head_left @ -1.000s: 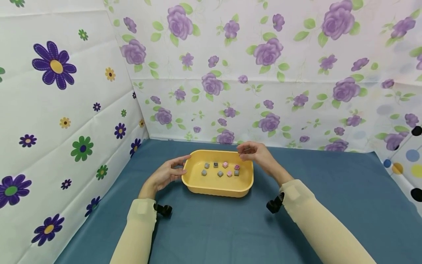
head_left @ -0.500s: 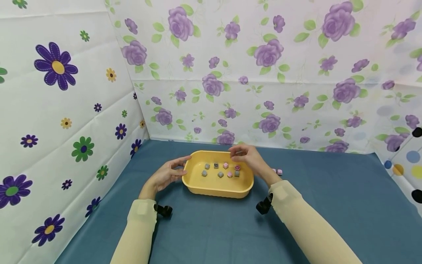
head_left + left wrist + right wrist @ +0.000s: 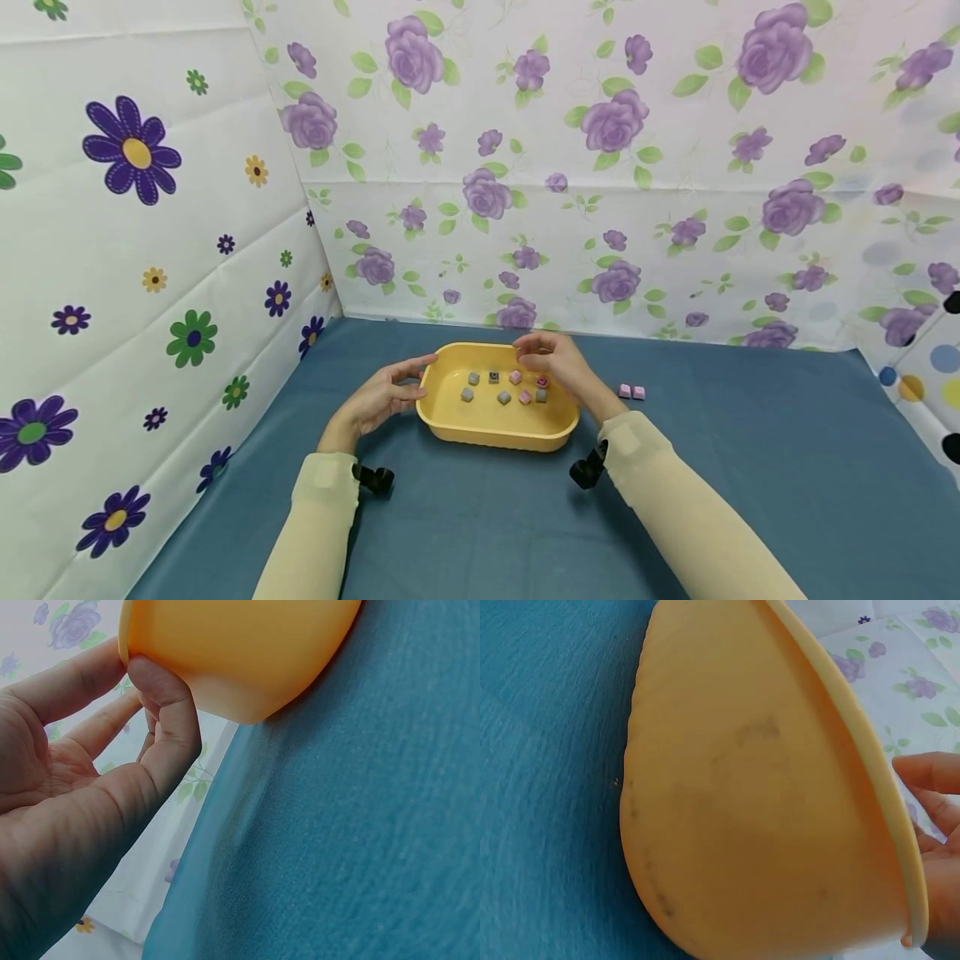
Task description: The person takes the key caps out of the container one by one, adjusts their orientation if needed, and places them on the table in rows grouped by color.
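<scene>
A yellow plastic tub [image 3: 495, 437] with rounded corners stands on the blue cloth. Several small grey cubes [image 3: 503, 398] and pink cubes [image 3: 515, 377] lie scattered on its floor, some with dark marks. My left hand [image 3: 378, 395] pinches the tub's left rim; in the left wrist view the thumb and fingers [image 3: 161, 682] are on the edge. Over the back right of the tub hovers my right hand [image 3: 558, 364], its fingers loosely bent. No object shows in it, though the right wrist view has the tub's wall [image 3: 772, 787] covering part of that hand.
Two pink cubes [image 3: 632, 392] sit side by side on the blue cloth [image 3: 735, 450], right of the tub. White flowered sheets [image 3: 555, 208] rise behind and at the left. A small black camera is strapped to each wrist.
My right hand has moved left, further in over the tub. The two pink cubes on the cloth have come into sight from behind that arm. The left hand keeps its place.
</scene>
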Demonstrator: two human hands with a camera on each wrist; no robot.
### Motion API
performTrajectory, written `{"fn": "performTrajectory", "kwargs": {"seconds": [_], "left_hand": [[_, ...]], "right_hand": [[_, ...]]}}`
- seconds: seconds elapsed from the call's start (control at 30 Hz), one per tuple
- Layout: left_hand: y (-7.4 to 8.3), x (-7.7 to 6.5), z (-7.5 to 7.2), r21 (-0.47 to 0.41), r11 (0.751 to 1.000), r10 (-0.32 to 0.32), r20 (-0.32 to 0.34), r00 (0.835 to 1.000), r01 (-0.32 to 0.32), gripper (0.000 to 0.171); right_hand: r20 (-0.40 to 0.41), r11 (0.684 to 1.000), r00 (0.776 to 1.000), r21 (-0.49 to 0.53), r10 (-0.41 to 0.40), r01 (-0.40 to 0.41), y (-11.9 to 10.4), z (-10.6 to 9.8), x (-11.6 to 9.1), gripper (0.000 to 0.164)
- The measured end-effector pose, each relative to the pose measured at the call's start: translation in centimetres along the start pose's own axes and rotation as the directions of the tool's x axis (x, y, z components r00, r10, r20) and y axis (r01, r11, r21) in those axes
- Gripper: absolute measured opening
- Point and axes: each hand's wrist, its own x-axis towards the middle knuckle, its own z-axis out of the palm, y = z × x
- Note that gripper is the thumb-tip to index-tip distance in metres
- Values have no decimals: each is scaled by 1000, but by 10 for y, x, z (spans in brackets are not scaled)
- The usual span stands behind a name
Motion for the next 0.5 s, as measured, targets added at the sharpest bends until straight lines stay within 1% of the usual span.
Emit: {"fn": "performTrajectory", "kwargs": {"seconds": [0.27,0.5], "left_hand": [[2,-2,2,7,1000,0,0,1000,0,67],[2,-2,1,10,1000,4,6,1000,-4,66]], "right_hand": [[-34,993,994,-52,101,-103,2,10,4,31],[-44,986,989,-84,141,-144,-1,15,4,30]]}}
